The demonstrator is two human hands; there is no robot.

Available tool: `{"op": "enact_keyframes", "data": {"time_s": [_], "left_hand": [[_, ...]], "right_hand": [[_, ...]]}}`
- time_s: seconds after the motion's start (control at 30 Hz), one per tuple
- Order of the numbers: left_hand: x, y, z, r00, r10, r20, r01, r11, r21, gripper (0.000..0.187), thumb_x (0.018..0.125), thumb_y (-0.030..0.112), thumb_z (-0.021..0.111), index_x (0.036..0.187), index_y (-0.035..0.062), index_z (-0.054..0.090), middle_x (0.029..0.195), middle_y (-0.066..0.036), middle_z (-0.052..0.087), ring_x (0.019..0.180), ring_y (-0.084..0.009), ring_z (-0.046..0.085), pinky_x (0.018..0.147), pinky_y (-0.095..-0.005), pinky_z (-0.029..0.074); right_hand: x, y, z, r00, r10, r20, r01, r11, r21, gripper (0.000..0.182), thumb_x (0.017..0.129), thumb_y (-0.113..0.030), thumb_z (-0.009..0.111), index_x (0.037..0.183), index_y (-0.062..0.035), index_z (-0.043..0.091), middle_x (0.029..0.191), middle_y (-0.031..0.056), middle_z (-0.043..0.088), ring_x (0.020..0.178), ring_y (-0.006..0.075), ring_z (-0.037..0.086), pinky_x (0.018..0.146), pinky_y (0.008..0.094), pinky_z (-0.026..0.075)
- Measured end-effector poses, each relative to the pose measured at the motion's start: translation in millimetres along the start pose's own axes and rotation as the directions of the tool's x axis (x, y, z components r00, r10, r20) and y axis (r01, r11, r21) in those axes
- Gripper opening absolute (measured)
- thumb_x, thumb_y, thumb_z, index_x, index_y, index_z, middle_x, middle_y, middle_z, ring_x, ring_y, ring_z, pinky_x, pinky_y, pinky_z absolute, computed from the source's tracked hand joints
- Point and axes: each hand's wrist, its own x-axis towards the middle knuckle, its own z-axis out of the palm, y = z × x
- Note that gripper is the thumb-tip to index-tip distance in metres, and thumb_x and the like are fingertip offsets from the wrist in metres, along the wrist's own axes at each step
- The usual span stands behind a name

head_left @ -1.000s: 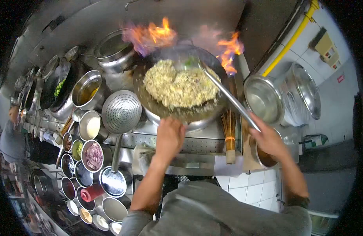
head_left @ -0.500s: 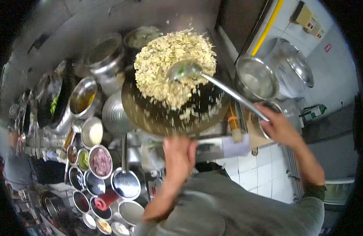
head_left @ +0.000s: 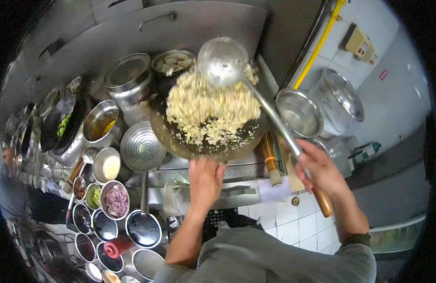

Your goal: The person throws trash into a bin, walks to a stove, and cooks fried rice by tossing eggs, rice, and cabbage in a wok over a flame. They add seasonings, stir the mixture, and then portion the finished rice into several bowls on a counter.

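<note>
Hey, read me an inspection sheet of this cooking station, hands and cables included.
Surface: grey steel stovetop, perforated along its near edge.
Job's things: dark round metal wok; chopped pale-yellow food over it, motion-blurred; long steel ladle with brown wooden grip, its bowl above the food.
Clutter: round perforated steel strainer; red plastic bottle on its side among round metal containers.
Hands: left hand holds the wok's near rim; right hand has its fingers round the ladle.
Cables: nothing seen.
Surroundings: yellow wall pipe; another person, blurred, far left.
</note>
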Motion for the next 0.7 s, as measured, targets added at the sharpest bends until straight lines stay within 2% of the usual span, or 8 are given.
{"op": "enact_keyframes", "data": {"time_s": [0.2,0.23,0.3,0.37,0.43,0.53,0.6,0.7], "left_hand": [[43,-35,54,0.997,-0.06,-0.055,0.063,0.997,0.047,0.013,0.084,0.016,0.071,0.089,0.004,0.067,0.09,-0.013,0.059,0.09,-0.0353,0.054,0.077,-0.0469,0.044],[44,-44,65,0.996,-0.043,-0.083,0.047,0.997,0.056,0.013,0.083,0.015,0.072,0.088,0.004,0.067,0.089,-0.013,0.06,0.088,-0.0358,0.054,0.076,-0.0467,0.044],[44,-46,72,0.995,-0.06,-0.074,0.064,0.996,0.056,0.013,0.083,0.015,0.072,0.089,0.0043,0.068,0.092,-0.013,0.061,0.091,-0.0358,0.055,0.077,-0.0464,0.045],[45,-45,70,0.993,-0.121,0.003,0.121,0.992,0.048,0.016,0.084,0.017,0.07,0.094,0.0051,0.068,0.101,-0.012,0.061,0.099,-0.0347,0.055,0.083,-0.0462,0.045],[42,-46,62,0.995,-0.095,-0.024,0.095,0.996,-0.005,0.019,0.084,0.015,0.071,0.1,0.0054,0.068,0.105,-0.013,0.061,0.103,-0.0351,0.055,0.086,-0.046,0.045],[25,-30,27,0.994,-0.062,-0.094,0.056,0.996,-0.065,0.031,0.082,0.013,0.072,0.112,0.0054,0.066,0.114,-0.014,0.06,0.11,-0.035,0.055,0.092,-0.0446,0.044],[8,-19,1,0.983,-0.15,-0.103,0.148,0.989,-0.027,0.033,0.082,0.013,0.073,0.113,0.0051,0.066,0.116,-0.014,0.061,0.11,-0.0344,0.055,0.093,-0.0437,0.044],[28,-13,6,0.993,-0.096,-0.07,0.096,0.995,0.003,0.035,0.082,0.018,0.075,0.112,0.0041,0.066,0.116,-0.013,0.061,0.109,-0.034,0.056,0.091,-0.0439,0.044]], "right_hand": [[51,4,-15,0.942,-0.101,0.321,-0.106,0.818,0.566,0.041,0.101,-0.026,0.048,0.14,-0.0149,0.044,0.065,-0.0019,0.047,0.041,0.0049,0.037,0.032,0.0239,0.031],[68,20,-6,0.984,0.035,0.174,-0.115,0.872,0.475,0.038,0.1,-0.024,0.049,0.137,-0.0181,0.045,0.066,-0.0031,0.047,0.042,0.0055,0.036,0.034,0.024,0.029],[135,78,-1,0.935,0.27,0.23,-0.345,0.838,0.423,0.033,0.102,-0.023,0.048,0.134,-0.022,0.042,0.069,-0.0014,0.047,0.046,0.0088,0.039,0.036,0.0267,0.031],[171,80,14,0.942,0.255,0.217,-0.314,0.898,0.309,0.04,0.103,-0.023,0.047,0.141,-0.0202,0.038,0.069,-0.0013,0.047,0.048,0.0066,0.037,0.038,0.0274,0.031],[171,35,18,0.983,0.157,0.094,-0.147,0.983,-0.105,0.042,0.103,-0.023,0.046,0.144,-0.0206,0.036,0.067,-0.0012,0.046,0.046,0.0073,0.037,0.038,0.0272,0.031],[132,12,-21,0.998,-0.018,0.057,0.042,0.891,-0.451,0.041,0.104,-0.022,0.044,0.144,-0.0174,0.036,0.067,-0.0008,0.046,0.044,0.0085,0.038,0.037,0.0265,0.033],[119,13,-72,0.985,0.119,0.125,-0.092,0.974,-0.205,0.044,0.103,-0.027,0.048,0.144,-0.0167,0.037,0.069,-0.0001,0.047,0.047,0.0114,0.043,0.039,0.0285,0.036],[172,54,-106,0.933,0.311,0.184,-0.321,0.947,0.025,0.044,0.103,-0.03,0.048,0.144,-0.016,0.037,0.07,0.0009,0.047,0.045,0.0116,0.041,0.038,0.0293,0.039]]}}
